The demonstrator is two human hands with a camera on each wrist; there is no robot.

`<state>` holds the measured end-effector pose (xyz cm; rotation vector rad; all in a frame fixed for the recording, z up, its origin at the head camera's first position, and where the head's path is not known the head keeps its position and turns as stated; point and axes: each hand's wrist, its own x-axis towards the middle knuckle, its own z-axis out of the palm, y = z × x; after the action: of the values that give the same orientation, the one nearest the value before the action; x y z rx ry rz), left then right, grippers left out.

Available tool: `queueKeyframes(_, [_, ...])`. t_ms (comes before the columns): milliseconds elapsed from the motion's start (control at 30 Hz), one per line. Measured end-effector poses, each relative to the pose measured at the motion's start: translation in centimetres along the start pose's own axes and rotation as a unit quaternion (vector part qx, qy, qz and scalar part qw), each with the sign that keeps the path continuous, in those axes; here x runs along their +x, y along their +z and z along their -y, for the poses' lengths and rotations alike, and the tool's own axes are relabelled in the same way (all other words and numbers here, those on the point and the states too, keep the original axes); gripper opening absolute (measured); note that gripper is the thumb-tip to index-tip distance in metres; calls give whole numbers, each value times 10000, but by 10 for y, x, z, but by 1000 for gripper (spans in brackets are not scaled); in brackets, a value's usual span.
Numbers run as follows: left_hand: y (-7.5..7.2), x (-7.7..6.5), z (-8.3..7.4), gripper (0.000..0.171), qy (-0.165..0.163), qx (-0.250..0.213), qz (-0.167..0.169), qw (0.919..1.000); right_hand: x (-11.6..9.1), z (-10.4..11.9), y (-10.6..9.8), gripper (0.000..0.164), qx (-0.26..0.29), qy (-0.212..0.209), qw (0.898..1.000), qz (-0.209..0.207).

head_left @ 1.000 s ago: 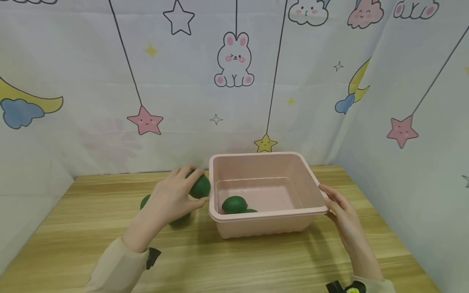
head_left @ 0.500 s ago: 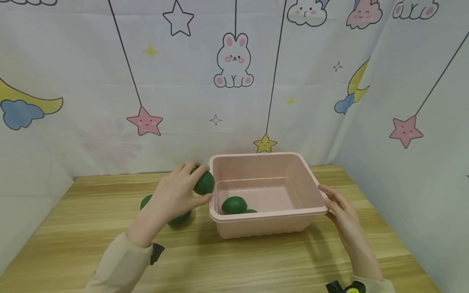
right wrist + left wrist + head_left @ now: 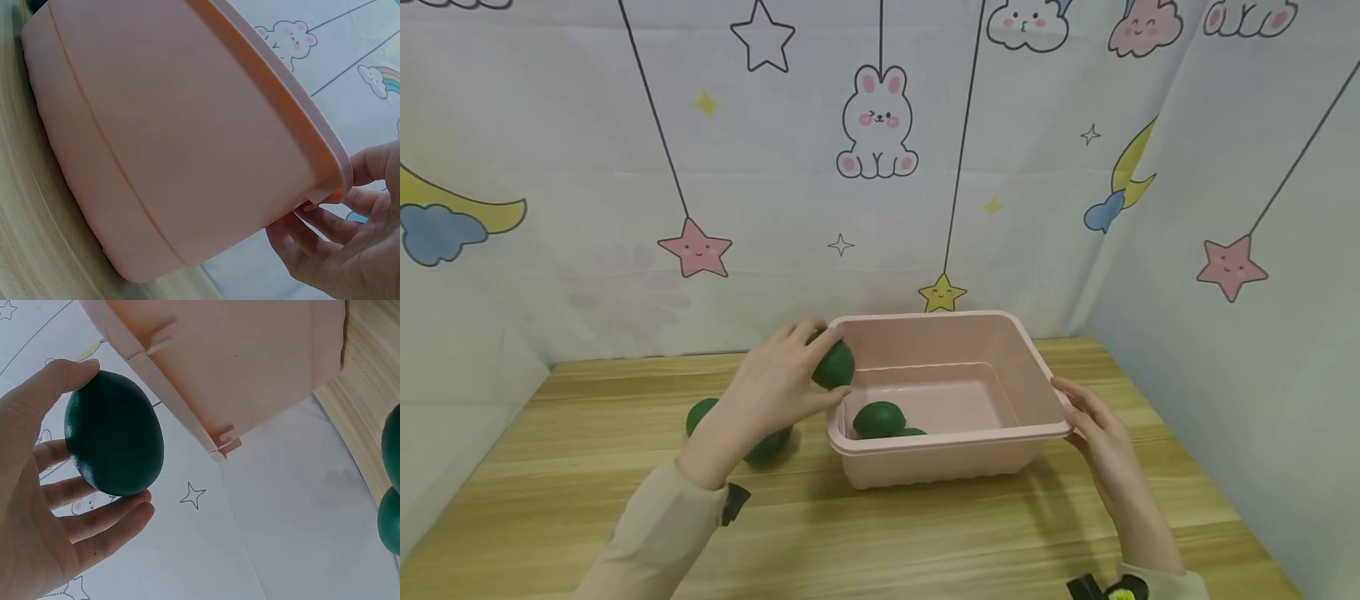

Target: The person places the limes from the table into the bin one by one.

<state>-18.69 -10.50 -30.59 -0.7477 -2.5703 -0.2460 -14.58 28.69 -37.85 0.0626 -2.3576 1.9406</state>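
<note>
My left hand (image 3: 771, 379) holds a smooth, dark green egg-shaped object (image 3: 835, 364) above the left rim of a pink plastic bin (image 3: 955, 437). In the left wrist view the thumb and fingertips hold this green object (image 3: 115, 434) at its ends, with the bin's outer wall (image 3: 250, 356) beyond. Inside the bin lie a similar green object (image 3: 880, 419) and part of a second one (image 3: 914, 432), at the near left corner. With thumb at the rim and fingers underneath, my right hand (image 3: 1101, 429) grips the bin's right edge, as the right wrist view shows (image 3: 350, 231).
On the wooden table (image 3: 775, 533), left of the bin, are more green objects (image 3: 767, 447), partly hidden behind my left wrist. A white cloth with cartoon drawings (image 3: 775, 167) stands behind the table and along the right side.
My left hand has moved right and slightly up with the green egg-shaped object, from beside the bin to over its left rim. The right hand and the bin have stayed put.
</note>
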Motion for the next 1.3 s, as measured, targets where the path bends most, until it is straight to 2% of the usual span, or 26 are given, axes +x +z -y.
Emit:
queueKeyframes(333, [-5, 16, -2, 60, 7, -184, 188, 9997, -1, 1, 1, 47, 174, -66, 9998, -3])
queueKeyframes(500, [-3, 25, -4, 60, 13, -235, 376, 9990, -1, 1, 1, 47, 200, -64, 9998, -6])
queueKeyframes(667, [0, 32, -6, 61, 82, -304, 398, 9987, -1, 1, 1, 47, 218, -67, 9997, -12])
queueKeyframes(967, [5, 45, -7, 60, 15, -427, 706, 9966, 0, 1, 2, 46, 281, -106, 9995, -17])
queueKeyframes(1300, [9, 58, -9, 57, 267, -400, 860, 9951, 0, 1, 1, 46, 321, -168, 9993, -13])
